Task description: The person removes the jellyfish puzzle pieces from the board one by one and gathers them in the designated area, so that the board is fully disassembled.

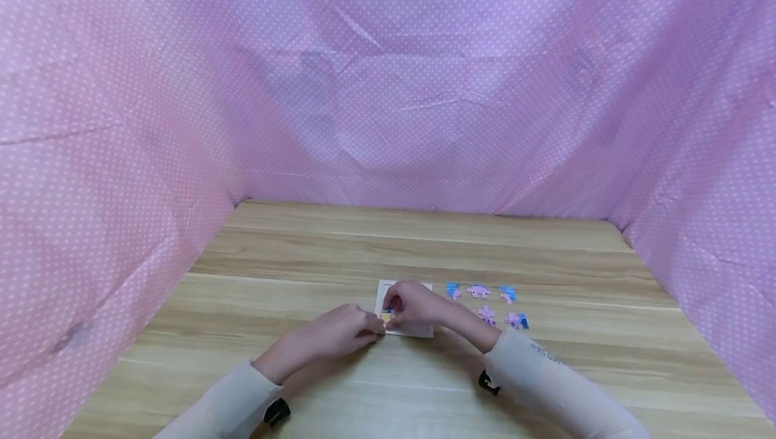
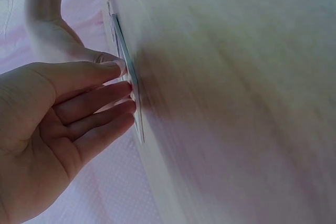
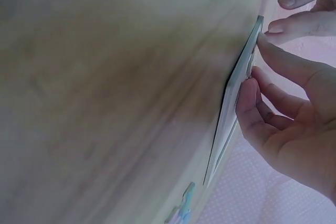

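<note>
A white puzzle tray (image 1: 424, 332) lies on the table beneath both hands. My right hand (image 1: 417, 304) reaches over it and pinches a small puzzle piece (image 3: 250, 65) at the tray's left side, thumb on one edge and fingers on the other. Yellow and dark blue printing (image 1: 385, 316) shows under that hand in the head view. My left hand (image 1: 343, 332) rests its fingertips at the tray's lower left corner, fingers mostly straight. In the left wrist view, the left fingertips (image 2: 128, 106) touch the tray's edge. The right hand covers much of the tray.
To the tray's right lie several loose puzzle pieces, among them a pink one (image 1: 478, 291), a blue and pink one (image 1: 508, 293) and another pink one (image 1: 486, 314). The wooden table (image 1: 339, 237) is bounded by pink dotted cloth (image 1: 388, 122) at the back and sides.
</note>
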`<state>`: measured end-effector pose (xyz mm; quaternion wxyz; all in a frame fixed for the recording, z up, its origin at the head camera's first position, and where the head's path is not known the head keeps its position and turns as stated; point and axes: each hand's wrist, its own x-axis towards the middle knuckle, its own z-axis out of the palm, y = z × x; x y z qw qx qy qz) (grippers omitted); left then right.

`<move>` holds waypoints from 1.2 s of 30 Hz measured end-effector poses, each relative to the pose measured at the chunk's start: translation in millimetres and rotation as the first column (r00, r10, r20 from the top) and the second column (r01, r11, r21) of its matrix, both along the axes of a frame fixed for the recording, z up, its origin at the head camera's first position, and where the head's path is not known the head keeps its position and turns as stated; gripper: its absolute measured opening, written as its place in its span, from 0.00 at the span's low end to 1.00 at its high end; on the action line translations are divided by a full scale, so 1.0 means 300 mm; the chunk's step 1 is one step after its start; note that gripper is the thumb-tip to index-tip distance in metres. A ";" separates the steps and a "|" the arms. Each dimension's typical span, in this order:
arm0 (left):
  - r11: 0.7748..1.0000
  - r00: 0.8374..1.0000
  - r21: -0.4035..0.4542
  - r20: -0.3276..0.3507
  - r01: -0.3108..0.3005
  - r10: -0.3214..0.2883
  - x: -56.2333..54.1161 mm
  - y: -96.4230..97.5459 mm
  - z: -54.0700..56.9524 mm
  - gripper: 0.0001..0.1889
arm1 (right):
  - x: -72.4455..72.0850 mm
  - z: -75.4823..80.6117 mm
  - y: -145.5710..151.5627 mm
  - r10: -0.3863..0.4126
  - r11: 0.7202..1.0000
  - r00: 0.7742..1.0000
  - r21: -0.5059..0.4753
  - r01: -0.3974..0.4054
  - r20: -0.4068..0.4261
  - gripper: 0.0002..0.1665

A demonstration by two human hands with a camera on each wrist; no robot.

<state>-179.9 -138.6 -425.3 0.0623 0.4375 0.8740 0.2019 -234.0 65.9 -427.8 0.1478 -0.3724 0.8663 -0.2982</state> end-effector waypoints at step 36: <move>0.994 0.995 -0.107 -0.097 0.009 -0.019 -0.045 0.024 -0.003 0.08 | 0.018 0.037 0.399 0.032 0.994 0.992 -0.111 -0.019 0.122 0.05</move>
